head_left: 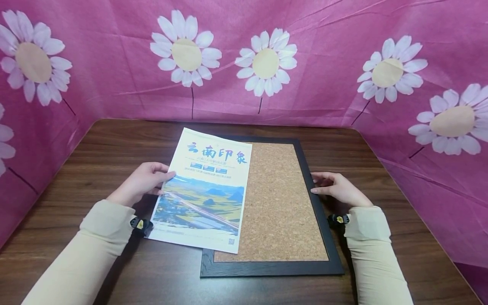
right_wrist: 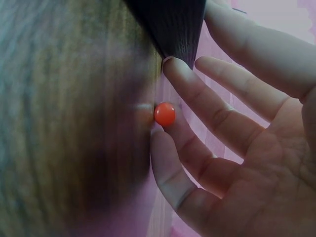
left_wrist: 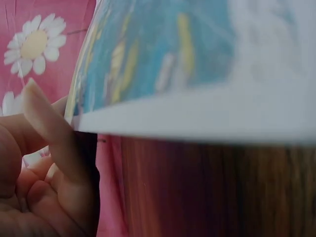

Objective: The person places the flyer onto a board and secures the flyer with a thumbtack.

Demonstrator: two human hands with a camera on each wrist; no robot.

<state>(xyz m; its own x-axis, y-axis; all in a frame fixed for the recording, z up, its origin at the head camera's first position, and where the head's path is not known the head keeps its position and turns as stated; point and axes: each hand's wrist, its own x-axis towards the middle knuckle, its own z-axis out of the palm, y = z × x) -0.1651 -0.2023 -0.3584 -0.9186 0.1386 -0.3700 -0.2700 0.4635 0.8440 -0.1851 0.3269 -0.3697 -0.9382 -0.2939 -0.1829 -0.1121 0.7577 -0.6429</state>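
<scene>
booklet lying partly over cork board, one hand at each side

setting: dark wood-grain table (head_left: 126, 144); pink curtain (head_left: 126, 59) with large white daisies (head_left: 187, 55) behind its far edge and along both sides.

left to right:

- left sleeve (head_left: 72, 262), pale, reaches in from the near left corner of the table. small black device (head_left: 142, 226) at the cuff, just beside the booklet's near left corner.
- left hand (head_left: 141, 182): clamped on the booklet's left edge, about midway along it, thumb on the cover.
- booklet (head_left: 203, 199): left of the table's middle, turned slightly askew. its right part overlaps the left part of the cork board; its left part reaches out past the frame. cover: large blue-purple characters at the far end, a valley landscape below, a square code (head_left: 231, 241) in the near right corner.
- cork board (head_left: 278, 199): flat on the table, right of the booklet, bare cork showing. black frame (head_left: 272, 268) around it; near left corner of the frame sticks out below the booklet.
- orange-red round object (right_wrist: 164, 114): small, glossy, at the right hand's fingertips in the right wrist view; cannot tell what it is or whether it is held.
- right hand (head_left: 339, 188): thumb and fingertips at the frame's right edge, fingers spread and slightly bent. cannot tell whether they clamp the frame or only touch it.
- right sleeve (head_left: 375, 262), pale, comes in from the table's near edge.
</scene>
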